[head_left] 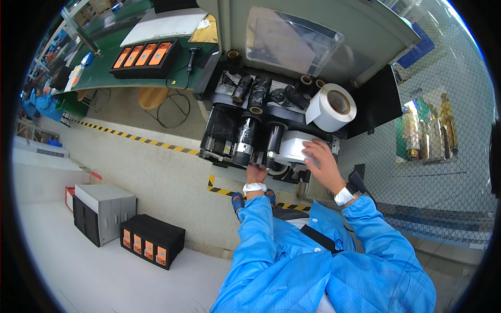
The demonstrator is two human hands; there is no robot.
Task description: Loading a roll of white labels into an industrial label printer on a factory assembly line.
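Note:
An opened label printer (215,151) stands before me with its inside showing. My right hand (324,166) rests on a white label roll (290,146) mounted in it, fingers stretched out and a little apart. My left hand (255,174) reaches in beneath the black ribbon roll (245,134) and a dark spindle (274,140); the mechanism hides its fingertips, so whether it grips anything is unclear. A second white label roll (318,118) lies on top of the printer at the right. Beside it are several black used ribbon rolls (259,93).
Behind the printer rises a grey-green panel (229,21) with a clear window. At far left, a green table (99,77) carries a black box (175,57) with orange packs and a handheld scanner (193,56). Wire mesh (433,188) closes the right side. A similar black box (175,235) sits lower left.

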